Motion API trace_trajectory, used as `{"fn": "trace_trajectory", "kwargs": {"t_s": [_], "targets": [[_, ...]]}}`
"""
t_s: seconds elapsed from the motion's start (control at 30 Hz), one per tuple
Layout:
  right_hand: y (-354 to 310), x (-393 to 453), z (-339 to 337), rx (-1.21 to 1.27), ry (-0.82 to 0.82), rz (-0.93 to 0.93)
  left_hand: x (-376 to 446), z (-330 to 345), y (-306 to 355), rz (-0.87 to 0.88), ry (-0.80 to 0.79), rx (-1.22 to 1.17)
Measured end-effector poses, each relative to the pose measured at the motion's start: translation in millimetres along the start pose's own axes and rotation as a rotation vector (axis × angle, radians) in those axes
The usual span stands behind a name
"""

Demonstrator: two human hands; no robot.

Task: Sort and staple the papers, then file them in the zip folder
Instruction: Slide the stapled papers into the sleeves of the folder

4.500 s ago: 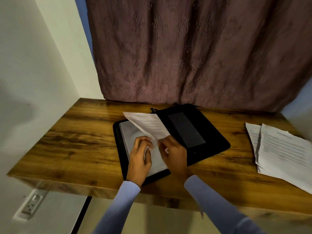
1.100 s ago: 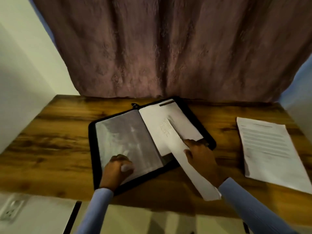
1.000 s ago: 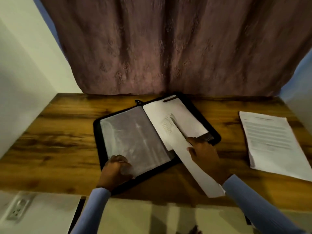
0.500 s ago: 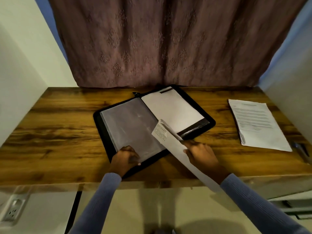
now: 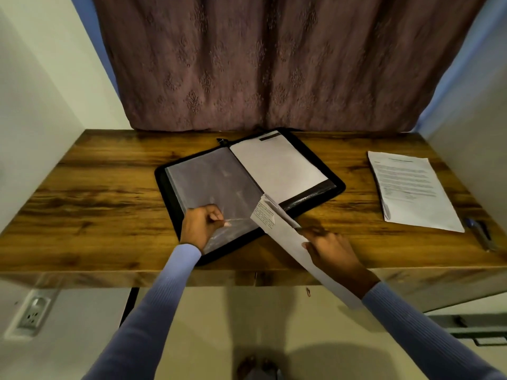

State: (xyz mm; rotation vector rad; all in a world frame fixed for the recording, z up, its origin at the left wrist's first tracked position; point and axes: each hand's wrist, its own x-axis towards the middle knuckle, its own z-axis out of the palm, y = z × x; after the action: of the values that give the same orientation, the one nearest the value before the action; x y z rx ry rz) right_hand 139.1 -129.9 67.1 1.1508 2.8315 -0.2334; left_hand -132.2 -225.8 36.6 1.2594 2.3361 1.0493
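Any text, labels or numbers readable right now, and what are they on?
None can be read.
Stapled set in the right hand: printed lines, blurred.
Papers on the table's right side: heading and paragraphs, too small.
Sheet in the zip folder: dark strip, no legible words.

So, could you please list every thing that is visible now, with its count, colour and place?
zip folder: 1, black, open, desk centre
clear sleeve: 1, translucent grey, folder's left half
blank sheet: 1, white, folder's right half
paper bundle: 1, white, printed, over desk's front edge
printed papers: 1 stack, white, desk right
pen: 1, blue, right of that stack
desk: 1, brown wood
curtain: 1, mauve, behind desk
wall socket: 1, white, lower left
left hand: pinches sleeve's corner
right hand: holds paper bundle
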Motion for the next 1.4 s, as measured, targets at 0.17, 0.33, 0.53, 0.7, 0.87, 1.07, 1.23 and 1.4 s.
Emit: {"fn": "trace_trajectory", "kwargs": {"t_s": [0.17,0.33,0.53,0.7,0.87,1.07,1.23,1.4], "targets": [[-5.7,-11.5,-2.7,0.019,0.048,-0.059,-1.5,-1.1,11.6,0.259,-0.095,0.370],[-12.1,-9.3,3.5,-0.018,0.057,-0.083,-12.9,5.0,18.1,0.249,-0.002,0.460],[-9.6,-13.2,-4.1,0.010,0.070,-0.061,-8.7,-5.3,21.3,-0.029,-0.030,0.159],[-10.4,-15.2,-4.5,0.010,0.074,-0.065,0.2,-5.4,24.3,0.149,-0.082,0.291],[-20.9,-12.4,-3.9,-0.028,0.054,-0.094,-3.7,1.8,25.0,0.245,-0.102,0.682],[-38.2,0.0,7.5,-0.145,0.017,-0.187,-10.2,2.2,20.7,0.175,-0.062,0.497],[-55.2,11.7,8.7,-0.269,-0.003,-0.204,-10.1,7.8,25.3,0.274,-0.025,0.473],[-61.8,38.2,7.6,-0.109,-0.001,-0.269,-16.1,8.0,25.4,0.338,-0.049,0.529]]}}
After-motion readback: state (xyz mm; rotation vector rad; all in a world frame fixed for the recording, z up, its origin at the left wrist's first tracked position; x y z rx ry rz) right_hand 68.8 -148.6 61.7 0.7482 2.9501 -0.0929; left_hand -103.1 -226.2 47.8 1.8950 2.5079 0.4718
